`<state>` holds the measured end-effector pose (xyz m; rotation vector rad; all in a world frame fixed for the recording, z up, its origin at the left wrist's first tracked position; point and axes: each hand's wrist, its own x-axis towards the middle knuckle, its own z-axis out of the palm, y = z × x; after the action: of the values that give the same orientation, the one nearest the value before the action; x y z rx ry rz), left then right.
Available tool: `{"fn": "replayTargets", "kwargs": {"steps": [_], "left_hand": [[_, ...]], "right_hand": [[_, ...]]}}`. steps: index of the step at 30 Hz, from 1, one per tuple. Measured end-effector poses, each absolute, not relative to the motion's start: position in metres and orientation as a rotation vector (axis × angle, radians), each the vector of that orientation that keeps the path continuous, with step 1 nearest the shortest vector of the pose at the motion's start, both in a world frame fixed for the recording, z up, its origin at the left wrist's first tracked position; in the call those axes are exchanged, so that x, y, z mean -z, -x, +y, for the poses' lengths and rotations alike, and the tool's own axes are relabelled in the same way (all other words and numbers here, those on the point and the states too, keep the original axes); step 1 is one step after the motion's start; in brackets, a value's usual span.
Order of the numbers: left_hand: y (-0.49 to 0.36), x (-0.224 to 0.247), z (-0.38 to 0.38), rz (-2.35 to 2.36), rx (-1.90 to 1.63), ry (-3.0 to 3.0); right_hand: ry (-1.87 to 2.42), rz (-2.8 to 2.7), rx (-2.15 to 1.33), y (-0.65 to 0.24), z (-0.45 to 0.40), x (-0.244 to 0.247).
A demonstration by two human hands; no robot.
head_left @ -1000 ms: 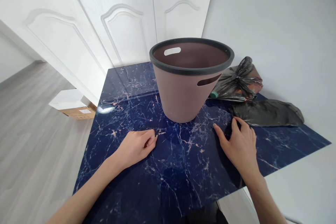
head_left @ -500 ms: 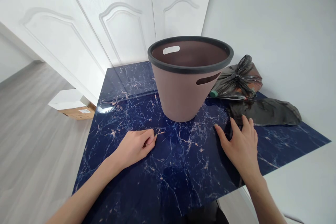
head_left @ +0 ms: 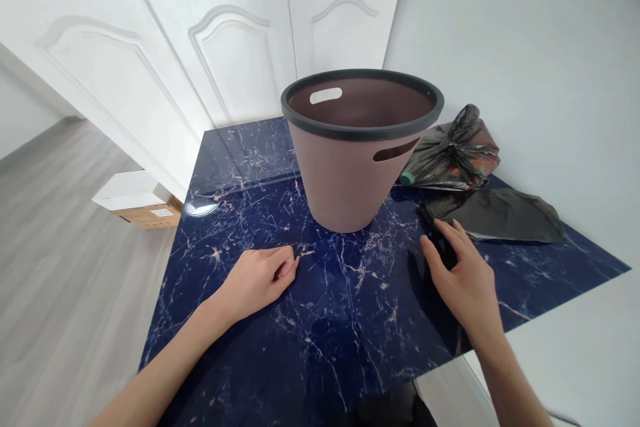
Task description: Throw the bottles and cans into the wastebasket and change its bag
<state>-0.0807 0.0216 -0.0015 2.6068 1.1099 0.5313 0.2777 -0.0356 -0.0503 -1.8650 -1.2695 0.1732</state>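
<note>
A mauve bin (head_left: 347, 177) with a dark rim and two handle slots stands upright on the blue marbled table (head_left: 320, 327). My left hand (head_left: 265, 280) rests on the table in front of it, fingers curled into a loose fist with nothing in them. Right of the bin, a flat black plastic bag (head_left: 510, 213) lies on the table. My right hand (head_left: 463, 273) is at the bag's left end, thumb and fingers apart, fingertips touching its crumpled edge. Part of that edge is hidden under my fingers.
Behind the flat bag sits a knotted black bag (head_left: 453, 150) with contents, a green cap (head_left: 407, 179) showing beside it. White cabinets (head_left: 235, 47) stand behind the table, a wall (head_left: 540, 80) at the right. A cardboard box (head_left: 150, 215) is on the floor at the left.
The flat black bag has slid a little to the left. My right hand's fingers have curled more and come onto its left edge. My left hand has not moved.
</note>
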Motion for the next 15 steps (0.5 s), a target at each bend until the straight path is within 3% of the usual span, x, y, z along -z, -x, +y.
{"fn": "replayTargets", "kwargs": {"steps": [8,15], "left_hand": [[0.08,0.001,0.02,1.097,-0.544,-2.594],[0.074,-0.001,0.013,1.095,-0.677,-2.468]], "right_hand": [[1.545,-1.013,-1.037,-0.254,-0.082,0.018],[1.266,-0.961,-1.605,-0.224,-0.119,-0.044]]}}
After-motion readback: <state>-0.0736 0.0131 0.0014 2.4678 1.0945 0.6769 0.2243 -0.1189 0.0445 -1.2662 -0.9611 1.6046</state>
